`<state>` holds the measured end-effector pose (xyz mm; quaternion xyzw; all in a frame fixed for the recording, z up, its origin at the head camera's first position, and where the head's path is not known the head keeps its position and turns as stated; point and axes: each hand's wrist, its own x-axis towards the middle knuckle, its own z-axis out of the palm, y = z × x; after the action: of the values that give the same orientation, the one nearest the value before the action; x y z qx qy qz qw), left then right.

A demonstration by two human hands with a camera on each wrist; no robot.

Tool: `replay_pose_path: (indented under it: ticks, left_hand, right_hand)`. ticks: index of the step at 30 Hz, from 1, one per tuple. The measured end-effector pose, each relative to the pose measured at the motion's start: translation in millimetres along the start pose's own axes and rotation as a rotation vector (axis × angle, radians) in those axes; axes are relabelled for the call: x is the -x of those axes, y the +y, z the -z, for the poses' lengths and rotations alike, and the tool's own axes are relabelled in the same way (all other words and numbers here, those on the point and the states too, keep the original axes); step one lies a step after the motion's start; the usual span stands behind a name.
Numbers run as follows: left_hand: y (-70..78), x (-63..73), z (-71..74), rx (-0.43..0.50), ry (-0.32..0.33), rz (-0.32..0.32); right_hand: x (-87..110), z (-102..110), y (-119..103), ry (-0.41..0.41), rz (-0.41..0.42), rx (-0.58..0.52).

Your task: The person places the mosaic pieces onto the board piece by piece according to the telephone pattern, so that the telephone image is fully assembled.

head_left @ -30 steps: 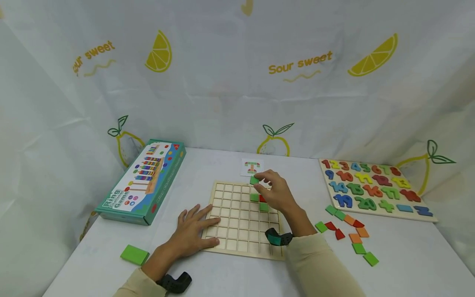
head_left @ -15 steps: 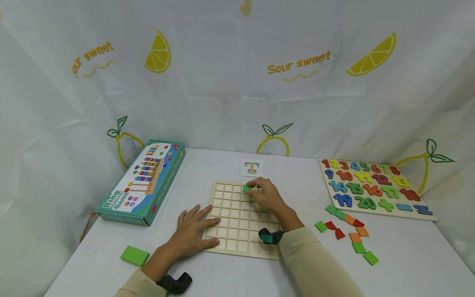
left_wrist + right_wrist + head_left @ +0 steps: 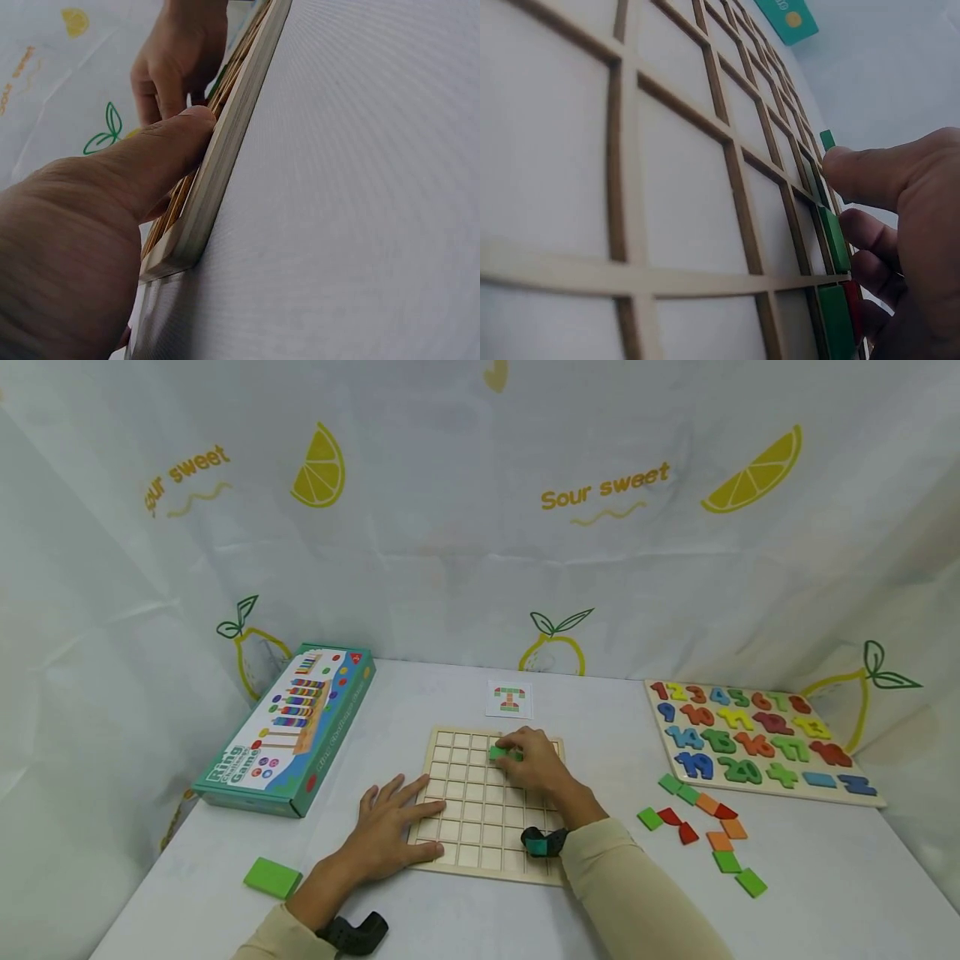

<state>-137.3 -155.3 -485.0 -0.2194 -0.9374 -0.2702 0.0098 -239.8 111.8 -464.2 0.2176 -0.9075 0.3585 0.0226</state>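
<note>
My right hand point(image 3: 542, 767) pinches a small green square tile point(image 3: 496, 752) between thumb and fingers, over the far part of a wooden grid board point(image 3: 480, 858). In the right wrist view the pinched tile point(image 3: 826, 140) stands at the thumb tip, above the grid. Two green tiles, a nearer one point(image 3: 837, 319) and a farther one point(image 3: 835, 238), sit in cells with a red piece point(image 3: 853, 304) beside them, largely hidden by my hand in the head view. My left hand point(image 3: 390, 831) rests spread on the board's left edge, thumb and fingertips on its frame.
A card with a coloured pattern point(image 3: 510, 700) lies behind the board. Loose green, orange and red pieces point(image 3: 718, 842) are scattered to the right, before a number puzzle board point(image 3: 765, 743). To the left are a ring game box point(image 3: 292, 727) and a green block point(image 3: 272, 877).
My right hand has carried the green tile left and toward me, from beyond the board's far edge to over its far rows. The left hand stays in place.
</note>
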Motion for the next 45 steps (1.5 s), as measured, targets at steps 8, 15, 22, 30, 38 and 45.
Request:
replay_pose_path:
  ticks: [8, 15, 22, 30, 38, 45]
  left_hand:
    - [-0.5, 0.5, 0.1, -0.004, -0.002, 0.002]
    - [-1.1, 0.5, -1.0, -0.007, 0.003, -0.001]
    - [0.2, 0.3, 0.1, 0.000, 0.006, -0.008]
    - [0.4, 0.5, -0.2, -0.002, -0.004, -0.003]
    - [-0.7, 0.2, -0.6, 0.002, 0.002, -0.017]
    - [-1.4, 1.6, -0.6, 0.012, 0.014, -0.029]
  right_hand:
    - [1.3, -1, -2, -0.034, -0.019, 0.050]
    - [1.3, -3, -2, -0.037, -0.046, 0.083]
    - [1.7, -2, -4, -0.048, -0.067, 0.087]
    - [2.4, 8, -8, -0.053, -0.037, 0.064]
    - [6.9, 35, -23, 0.015, 0.067, 0.009]
    - [18.5, 60, -30, 0.106, 0.188, 0.021]
